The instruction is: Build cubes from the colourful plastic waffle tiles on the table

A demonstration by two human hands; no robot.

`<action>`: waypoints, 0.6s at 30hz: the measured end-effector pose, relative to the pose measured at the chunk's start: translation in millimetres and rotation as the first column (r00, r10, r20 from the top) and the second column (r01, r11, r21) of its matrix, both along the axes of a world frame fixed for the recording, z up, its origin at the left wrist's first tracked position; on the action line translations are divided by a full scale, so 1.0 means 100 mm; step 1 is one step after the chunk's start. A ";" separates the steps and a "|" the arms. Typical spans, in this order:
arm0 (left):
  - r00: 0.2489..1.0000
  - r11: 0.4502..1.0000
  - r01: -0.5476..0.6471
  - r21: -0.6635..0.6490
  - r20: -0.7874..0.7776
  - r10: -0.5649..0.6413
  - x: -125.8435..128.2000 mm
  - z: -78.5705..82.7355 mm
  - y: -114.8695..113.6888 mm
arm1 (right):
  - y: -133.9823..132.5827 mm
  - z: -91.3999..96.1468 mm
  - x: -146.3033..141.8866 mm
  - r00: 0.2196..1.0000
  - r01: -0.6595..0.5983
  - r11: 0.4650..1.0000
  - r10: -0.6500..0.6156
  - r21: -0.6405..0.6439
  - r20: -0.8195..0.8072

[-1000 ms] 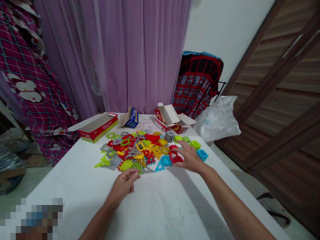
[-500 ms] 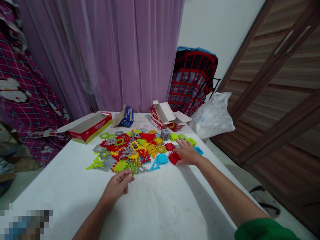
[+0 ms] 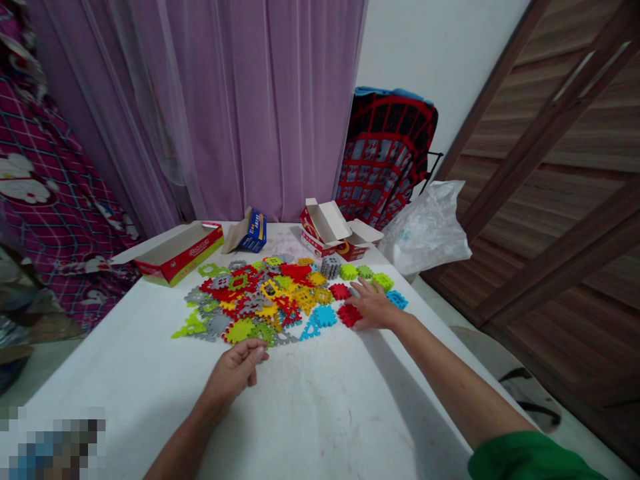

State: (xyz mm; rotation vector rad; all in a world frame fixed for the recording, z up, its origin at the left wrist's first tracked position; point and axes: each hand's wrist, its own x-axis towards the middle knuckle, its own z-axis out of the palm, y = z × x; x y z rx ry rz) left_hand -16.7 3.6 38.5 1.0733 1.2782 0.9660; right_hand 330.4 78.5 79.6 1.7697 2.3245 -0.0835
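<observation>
Several colourful plastic gear-edged building pieces lie in a loose pile (image 3: 270,297) across the table. My left hand (image 3: 240,368) rests at the pile's near edge, its fingers curled in and the thumb against them; no piece shows in it. Close by are a lime-green piece (image 3: 240,331) and a green piece (image 3: 262,333). To the right of the pile, my right hand (image 3: 373,307) reaches out with fingers spread, palm down. Its thumb side is beside a red gear-edged stack (image 3: 349,315). Another red stack (image 3: 340,291) sits just left of its fingertips, and its palm hides what lies below.
Green stacks (image 3: 383,281) and a blue stack (image 3: 397,299) stand near the table's right edge, with a grey stack (image 3: 330,268) farther back. Opened boxes, one red-yellow (image 3: 187,257), one blue (image 3: 256,232) and one red-white (image 3: 320,241), line the back. A plastic bag (image 3: 425,230) hangs at the right corner.
My right hand has barely shifted, its thumb side a touch lower by the red stack. My left hand stays where it was. The view has tilted slightly.
</observation>
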 end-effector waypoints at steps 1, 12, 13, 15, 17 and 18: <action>1.000 1.000 0.001 0.002 -0.001 -0.001 0.00 0.00 0.00 | 0.01 -0.01 0.01 1.000 -0.002 1.000 0.002 -0.002 -0.002; 1.000 1.000 0.007 -0.006 -0.008 -0.007 0.00 0.04 -0.02 | 0.04 -0.07 0.04 1.000 -0.015 1.000 0.015 -0.019 0.005; 1.000 1.000 0.007 -0.007 -0.009 -0.007 0.00 0.04 -0.02 | 0.04 -0.06 0.04 1.000 -0.014 1.000 0.014 -0.022 0.003; 1.000 1.000 0.007 -0.005 -0.011 -0.007 0.00 0.04 -0.02 | 0.04 -0.06 0.04 1.000 -0.017 1.000 0.017 -0.025 0.001; 1.000 1.000 0.004 -0.001 -0.012 -0.004 0.00 0.04 -0.03 | 0.03 -0.06 0.03 1.000 -0.021 1.000 0.021 -0.022 0.000; 1.000 1.000 0.001 0.002 -0.012 -0.001 0.00 0.04 -0.03 | 0.03 -0.07 0.03 1.000 -0.023 1.000 0.023 -0.019 -0.001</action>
